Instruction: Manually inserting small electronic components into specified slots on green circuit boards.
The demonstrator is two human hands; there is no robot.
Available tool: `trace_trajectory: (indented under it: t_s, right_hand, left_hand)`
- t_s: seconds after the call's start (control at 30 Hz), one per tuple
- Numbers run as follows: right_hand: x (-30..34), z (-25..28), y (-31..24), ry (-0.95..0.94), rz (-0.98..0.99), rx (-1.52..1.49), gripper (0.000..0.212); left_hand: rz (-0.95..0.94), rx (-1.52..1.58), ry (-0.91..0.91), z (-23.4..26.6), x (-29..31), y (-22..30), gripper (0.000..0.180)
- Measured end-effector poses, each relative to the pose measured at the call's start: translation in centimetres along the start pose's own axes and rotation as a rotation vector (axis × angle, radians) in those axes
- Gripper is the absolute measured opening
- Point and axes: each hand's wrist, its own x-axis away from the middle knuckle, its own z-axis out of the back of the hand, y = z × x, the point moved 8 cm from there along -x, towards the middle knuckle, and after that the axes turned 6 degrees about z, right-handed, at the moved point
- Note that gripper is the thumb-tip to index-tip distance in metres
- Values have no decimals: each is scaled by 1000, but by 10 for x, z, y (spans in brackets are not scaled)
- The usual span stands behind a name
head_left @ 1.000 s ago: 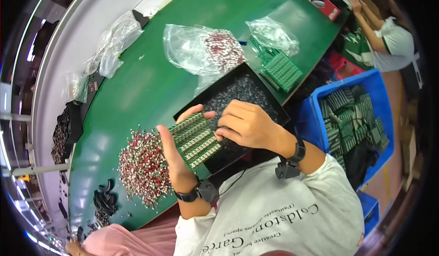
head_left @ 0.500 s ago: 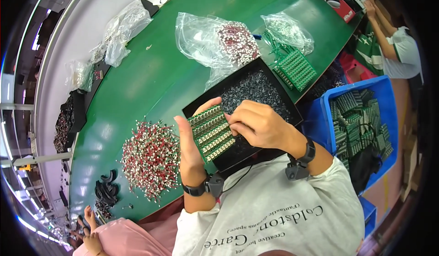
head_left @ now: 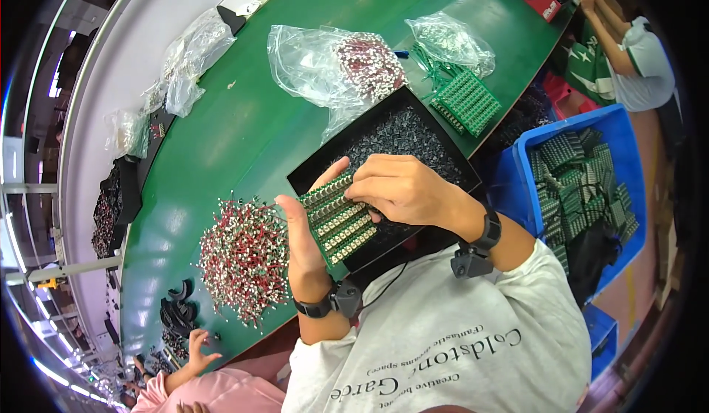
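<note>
My left hand (head_left: 301, 245) grips a green circuit board panel (head_left: 341, 230) by its side and lower edge, thumb along its left. Rows of small pale and dark parts cover the panel, which is tilted toward me. Over its upper right part my right hand (head_left: 402, 191) has thumb and fingers pinched together; whatever lies between the fingertips is too small or hidden to make out. Just beyond both hands, a black tray (head_left: 468, 174) holds many small dark parts (head_left: 402, 132). My hands and the panel cover its near left portion.
Left of my hands, red-and-white wired parts (head_left: 247, 254) form a heap on the green table (head_left: 214, 132). Beyond the tray are plastic bags (head_left: 306, 59) and stacked green boards (head_left: 469, 103). A blue bin (head_left: 583, 121) of boards stands right. A neighbour's hand (head_left: 198, 352) is at lower left.
My right hand has shifted up and left across the panel, fingertips now over its upper rows. My left hand keeps its hold. The neighbour's hand at lower left has moved right, nearer the heap.
</note>
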Motion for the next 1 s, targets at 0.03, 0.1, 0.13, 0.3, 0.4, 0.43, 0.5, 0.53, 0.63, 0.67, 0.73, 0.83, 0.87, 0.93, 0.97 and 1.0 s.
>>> trace_trajectory:
  t_s: [0.03, 0.1, 0.13, 0.3, 0.4, 0.43, 0.5, 0.53, 0.63, 0.67, 0.73, 0.83, 0.87, 0.93, 0.97, 1.0]
  right_hand:
    - [1, -1, 0, 2, 1, 0, 21]
    - [3, -3, 0, 14, -3, 59, 29]
    - [3, -3, -2, 13, 1, 60, 29]
    - [3, 8, -7, 46, -12, 134, 21]
    - [7, 21, -2, 123, -84, 122, 18]
    - [7, 15, -1, 33, -88, 141, 17]
    - [7, 6, -1, -25, -107, 113, 18]
    - [4, 3, -3, -25, -109, 112, 18]
    - [-5, 5, -10, 118, -50, -3, 24]
    - [-4, 3, -8, 121, -53, -2, 24]
    - [-2, -3, -6, 99, -35, 3, 23]
    - [-6, -1, -8, 140, -28, 41, 22]
    - [-5, -2, -8, 139, -27, 44, 22]
    - [1, -3, -7, 138, -72, 63, 21]
    - [2, -2, -9, 138, -69, 64, 21]
    - [2, 0, -12, 156, -68, 88, 21]
  left_hand:
    - [-1, -2, 0, 0, 0, -1, 102]
    - [-14, -11, 16, 1, -2, -1, 105]
    - [-18, -11, 16, 1, -3, 0, 105]
    - [3, 3, 21, 15, -11, -2, 108]
    - [22, 27, 27, 17, -9, -1, 107]
    - [11, 36, 26, 16, -9, -1, 107]
    - [-5, -55, 16, 10, -8, 2, 107]
    - [-3, -54, 16, 8, -7, 2, 107]
    - [-22, -64, 32, 5, -7, 1, 107]
    - [-15, -25, 24, 5, -6, 0, 106]
    - [-9, 14, 17, 3, -6, -3, 106]
    - [-8, 7, 21, 1, -6, -5, 105]
    - [-3, 8, 24, 0, -7, -6, 104]
    - [-2, 9, 25, 2, -8, -7, 104]
    - [-6, 37, -9, 3, -10, -9, 104]
    - [-10, 64, -42, 2, -10, -10, 103]
